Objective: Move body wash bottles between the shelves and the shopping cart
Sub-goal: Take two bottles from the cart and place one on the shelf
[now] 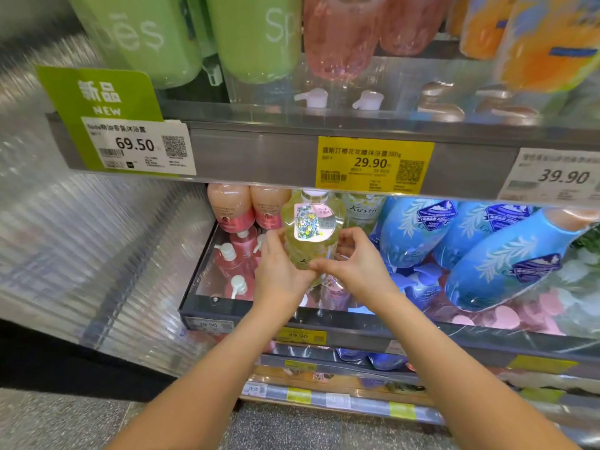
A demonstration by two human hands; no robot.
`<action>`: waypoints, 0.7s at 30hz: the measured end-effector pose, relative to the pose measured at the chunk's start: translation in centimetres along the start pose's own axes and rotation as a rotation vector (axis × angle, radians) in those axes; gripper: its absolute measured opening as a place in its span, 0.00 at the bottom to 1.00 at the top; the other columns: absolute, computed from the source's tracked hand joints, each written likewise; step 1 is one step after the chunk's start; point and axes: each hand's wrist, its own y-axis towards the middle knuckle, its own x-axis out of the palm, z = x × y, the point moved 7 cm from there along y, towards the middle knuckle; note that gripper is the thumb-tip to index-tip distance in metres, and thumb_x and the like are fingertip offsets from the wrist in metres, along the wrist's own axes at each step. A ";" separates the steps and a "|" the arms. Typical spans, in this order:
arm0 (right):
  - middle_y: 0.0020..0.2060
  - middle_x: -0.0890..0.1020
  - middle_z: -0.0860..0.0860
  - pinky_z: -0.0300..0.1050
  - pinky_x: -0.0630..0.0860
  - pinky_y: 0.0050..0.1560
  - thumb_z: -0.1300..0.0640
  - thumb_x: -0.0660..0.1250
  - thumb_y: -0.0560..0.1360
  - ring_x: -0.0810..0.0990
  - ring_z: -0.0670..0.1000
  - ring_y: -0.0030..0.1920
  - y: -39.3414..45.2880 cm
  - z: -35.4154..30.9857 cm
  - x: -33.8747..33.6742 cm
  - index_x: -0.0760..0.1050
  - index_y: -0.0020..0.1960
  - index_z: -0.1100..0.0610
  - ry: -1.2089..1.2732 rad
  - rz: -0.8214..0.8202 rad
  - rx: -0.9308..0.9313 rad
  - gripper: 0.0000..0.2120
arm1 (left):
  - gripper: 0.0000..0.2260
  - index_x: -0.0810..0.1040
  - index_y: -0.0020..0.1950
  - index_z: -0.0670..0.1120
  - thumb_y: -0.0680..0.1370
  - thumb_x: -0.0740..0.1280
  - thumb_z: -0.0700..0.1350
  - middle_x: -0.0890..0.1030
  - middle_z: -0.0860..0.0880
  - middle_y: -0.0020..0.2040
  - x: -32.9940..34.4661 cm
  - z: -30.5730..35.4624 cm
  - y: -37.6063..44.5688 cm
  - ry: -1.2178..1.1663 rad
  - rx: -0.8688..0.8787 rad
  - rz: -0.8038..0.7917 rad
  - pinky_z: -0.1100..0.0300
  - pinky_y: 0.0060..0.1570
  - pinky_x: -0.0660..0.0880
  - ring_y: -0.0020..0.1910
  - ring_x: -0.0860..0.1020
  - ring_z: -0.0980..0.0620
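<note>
The body wash bottle [310, 228], pale yellow-green with a flowered label, stands upright between both hands at the front edge of the middle shelf [357, 332], its long axis vertical and its cap up under the yellow price tag [373, 164]. The left hand [279, 271] presses its lower left side; the right hand [354, 261] curls round the lower right, thumb across the base. Pink bottles [240, 209] stand just left, blue bottles [470, 235] right.

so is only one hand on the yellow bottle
No, both hands hold the yellow bottle: the left hand grips its left side and the right hand its right side, in front of the shelf.
</note>
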 end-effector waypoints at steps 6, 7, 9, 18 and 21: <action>0.56 0.77 0.52 0.53 0.76 0.60 0.54 0.80 0.60 0.77 0.51 0.57 1.9 0.2 -0.1 0.66 0.57 0.53 -0.040 -0.035 0.022 0.32 | 0.31 0.64 0.63 0.43 0.66 0.77 0.45 0.71 0.47 0.60 0.4 0.4 1.4 0.027 0.008 0.015 0.54 0.50 0.73 0.56 0.73 0.50; 0.56 0.77 0.52 0.54 0.76 0.59 0.52 0.80 0.59 0.78 0.51 0.57 2.1 0.2 -0.1 0.66 0.57 0.53 -0.049 -0.039 0.021 0.33 | 0.31 0.65 0.63 0.43 0.66 0.77 0.44 0.71 0.46 0.60 0.4 0.5 1.6 0.027 0.014 0.013 0.57 0.49 0.71 0.55 0.72 0.52; 0.56 0.78 0.52 0.54 0.77 0.57 0.48 0.80 0.58 0.78 0.52 0.56 2.3 0.2 0.0 0.66 0.57 0.53 -0.068 -0.046 0.022 0.34 | 0.31 0.65 0.63 0.42 0.66 0.77 0.43 0.71 0.46 0.60 0.6 0.6 1.9 0.024 0.018 0.006 0.59 0.48 0.70 0.54 0.71 0.53; 0.53 0.76 0.52 0.42 0.73 0.53 0.58 0.76 0.67 0.76 0.51 0.53 -0.5 -1.0 -1.7 0.70 0.62 0.61 -0.314 -0.025 0.059 0.28 | 0.39 0.67 0.67 0.42 0.62 0.80 0.49 0.74 0.45 0.61 0.2 0.2 0.2 0.142 -0.159 -0.120 0.52 0.59 0.73 0.61 0.73 0.48; 0.51 0.79 0.57 0.47 0.73 0.52 0.63 0.67 0.72 0.77 0.57 0.53 -3.7 -0.8 -4.1 0.74 0.52 0.61 -0.575 0.012 0.127 0.09 | 0.08 0.77 0.43 0.40 0.72 0.71 0.45 0.80 0.46 0.39 -1.4 1.7 -2.3 0.375 -0.156 -0.195 0.58 0.37 0.73 0.41 0.78 0.48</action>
